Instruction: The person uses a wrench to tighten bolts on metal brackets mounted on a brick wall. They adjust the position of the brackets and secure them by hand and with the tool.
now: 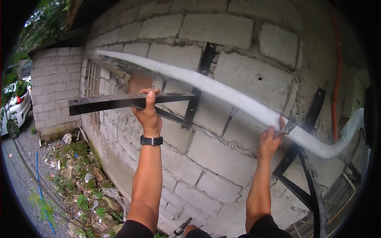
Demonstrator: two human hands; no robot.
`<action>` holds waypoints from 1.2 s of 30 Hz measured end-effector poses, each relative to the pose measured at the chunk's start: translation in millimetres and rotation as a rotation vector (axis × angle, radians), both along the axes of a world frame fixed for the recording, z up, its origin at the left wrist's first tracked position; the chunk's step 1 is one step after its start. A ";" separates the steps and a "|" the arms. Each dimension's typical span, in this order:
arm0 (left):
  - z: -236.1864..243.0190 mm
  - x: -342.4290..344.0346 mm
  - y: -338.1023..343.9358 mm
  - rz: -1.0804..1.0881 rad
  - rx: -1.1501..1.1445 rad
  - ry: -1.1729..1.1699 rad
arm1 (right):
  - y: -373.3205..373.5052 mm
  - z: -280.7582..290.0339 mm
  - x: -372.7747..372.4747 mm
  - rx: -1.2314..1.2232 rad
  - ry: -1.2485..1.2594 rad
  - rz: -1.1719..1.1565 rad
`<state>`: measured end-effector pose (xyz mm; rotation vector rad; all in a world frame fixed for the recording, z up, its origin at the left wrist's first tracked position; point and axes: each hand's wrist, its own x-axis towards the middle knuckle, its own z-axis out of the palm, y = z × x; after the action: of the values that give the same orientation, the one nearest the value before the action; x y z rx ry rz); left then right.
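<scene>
My left hand is wrapped round the horizontal arm of a black metal wall bracket, thumb on the near side. The bracket is fixed against the block wall, its upright passing behind a white wrapped pipe. My right hand is at the pipe's lower edge, index finger raised against it. Between thumb and fingers it pinches a small grey strip, whose exact kind I cannot make out. A second black bracket stands just right of this hand, its upright partly hidden by the pipe.
The grey block wall runs close in front of me. An orange conduit descends at right, near the pipe's bend. Rubble and weeds lie below left. A white car stands beyond. A slatted window is lower right.
</scene>
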<state>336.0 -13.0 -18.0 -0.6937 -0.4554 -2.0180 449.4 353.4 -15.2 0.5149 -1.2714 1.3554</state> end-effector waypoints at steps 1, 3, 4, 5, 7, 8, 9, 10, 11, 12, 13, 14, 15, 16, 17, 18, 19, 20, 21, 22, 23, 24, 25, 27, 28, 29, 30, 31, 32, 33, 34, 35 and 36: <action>2.9 1.3 2.8 0.026 0.033 -0.010 | -10.4 8.1 6.8 -0.019 0.040 0.002; 2.3 0.7 7.2 0.054 0.059 0.003 | -22.2 23.6 21.0 0.007 0.066 0.005; 2.3 3.1 15.0 0.045 0.076 0.025 | -24.1 29.3 27.9 0.023 0.075 -0.010; 2.4 5.3 21.5 0.036 0.092 0.047 | -26.9 34.1 32.6 0.038 0.087 -0.014; 3.8 4.6 18.1 0.050 0.116 0.055 | -31.5 42.0 39.9 0.060 0.038 -0.024; 3.9 -1.2 9.1 0.035 0.117 0.038 | -28.4 43.5 39.2 0.063 0.044 -0.035; 5.4 -7.2 -1.1 0.022 0.118 0.021 | -25.1 46.0 36.4 0.084 0.045 -0.016; 9.1 -11.0 -13.2 0.016 0.119 0.000 | -24.1 46.1 32.2 0.106 0.034 0.010; 9.6 -12.6 -13.9 -0.004 0.133 0.023 | -22.1 47.6 30.1 0.111 0.030 0.012; 6.9 -11.9 -11.3 0.007 0.120 0.018 | -18.5 50.2 28.1 0.102 0.039 -0.009; 5.1 -8.6 1.3 0.002 0.115 0.005 | -12.3 52.9 26.6 0.103 0.040 -0.046; 3.2 3.4 18.4 0.061 0.084 0.038 | -8.3 55.9 27.1 0.120 0.044 -0.045; 1.2 12.7 36.7 0.119 0.050 0.081 | -2.4 57.2 30.4 0.139 0.037 -0.076; -5.1 16.2 43.0 0.172 0.004 0.121 | -1.3 53.2 32.1 0.142 0.012 -0.086; -4.2 12.7 35.6 0.177 0.006 0.113 | -2.2 55.4 31.2 0.149 0.003 -0.092; 0.8 5.7 19.6 0.126 0.067 0.068 | -5.4 61.4 30.4 0.162 0.003 -0.065; 0.8 1.5 6.4 0.074 0.116 0.006 | -6.6 58.3 27.0 0.164 -0.015 -0.039; 1.0 1.5 -0.9 0.016 0.036 -0.014 | 2.0 55.4 21.3 0.174 -0.015 -0.059; -15.3 2.5 6.6 0.014 0.029 -0.040 | 4.1 46.0 20.8 0.168 -0.042 -0.059; -21.8 6.5 15.7 0.080 0.001 0.069 | 3.0 49.1 24.1 0.162 -0.040 -0.110; -30.1 8.2 21.8 0.143 -0.030 0.162 | 3.1 46.8 26.6 0.154 -0.053 -0.161; -37.6 0.8 4.8 0.137 0.050 0.150 | 6.5 50.1 19.3 0.147 -0.034 -0.126; -46.3 -7.8 -13.3 0.091 0.105 0.158 | 4.6 51.0 23.1 0.138 -0.027 -0.124; -46.7 -12.5 -29.5 0.066 0.087 0.115 | -0.7 49.5 25.5 0.152 -0.032 -0.099; -41.8 -10.4 -24.7 0.043 0.095 0.132 | -5.2 52.5 25.3 0.097 0.004 -0.071; -35.8 -4.9 -19.5 0.041 0.090 0.120 | -10.4 55.6 27.5 0.099 -0.007 -0.071; -25.6 -0.8 -18.0 0.078 0.061 0.072 | -15.7 58.3 29.9 0.052 -0.034 -0.077; -15.4 5.2 -18.4 0.114 0.045 0.025 | -20.6 60.9 31.4 0.018 -0.059 -0.084; -1.2 19.9 -20.8 0.124 0.051 -0.011 | -16.8 63.3 32.4 0.029 -0.024 -0.099; 12.1 39.7 -27.5 0.136 0.058 -0.048 | -23.9 64.3 36.6 0.043 -0.025 -0.089; 21.6 58.2 -31.1 0.164 0.027 -0.067 | -28.2 62.8 42.2 0.067 -0.001 -0.112; 25.4 70.7 -37.2 0.157 0.000 -0.055 | -31.9 60.3 46.3 0.083 0.020 -0.133; 20.2 74.8 -42.0 0.206 -0.037 -0.055 | -39.8 57.7 48.0 0.101 0.032 -0.114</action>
<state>410.8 -54.9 2.2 -0.5895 -0.5740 -1.8419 497.4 313.5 42.5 0.5237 -1.3282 1.1888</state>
